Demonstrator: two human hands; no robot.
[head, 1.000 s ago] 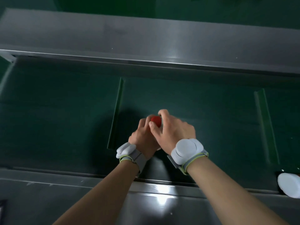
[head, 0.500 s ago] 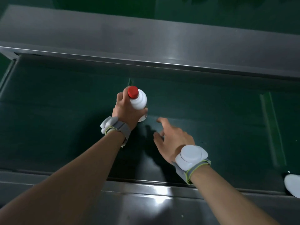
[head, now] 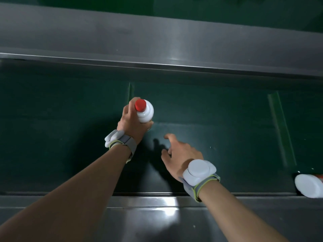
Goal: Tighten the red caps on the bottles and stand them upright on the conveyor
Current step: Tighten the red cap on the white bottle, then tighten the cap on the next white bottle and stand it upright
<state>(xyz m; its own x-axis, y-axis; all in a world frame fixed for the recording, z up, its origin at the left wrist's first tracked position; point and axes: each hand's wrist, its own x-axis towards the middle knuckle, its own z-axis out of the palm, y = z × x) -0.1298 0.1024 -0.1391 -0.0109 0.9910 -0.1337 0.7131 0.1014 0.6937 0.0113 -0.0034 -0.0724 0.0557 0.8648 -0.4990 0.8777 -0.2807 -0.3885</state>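
Note:
A white bottle [head: 146, 113] with a red cap [head: 140, 104] stands upright on the dark green conveyor belt [head: 218, 130]. My left hand [head: 132, 122] is wrapped around the bottle's body from the left. My right hand [head: 180, 152] hovers over the belt below and to the right of the bottle, fingers spread, holding nothing. A second white bottle [head: 308, 187] lies on its side at the right edge, a sliver of its red cap showing.
Steel rails run along the far side [head: 157, 42] and near side [head: 157, 215] of the belt. Raised green cleats cross the belt behind the bottle [head: 129, 92] and at the right [head: 281, 130]. Both wrists wear grey bands with white pods.
A second ago both hands were together on the red cap. My left hand then carried the bottle up and left and holds it upright; my right hand let go and drew back.

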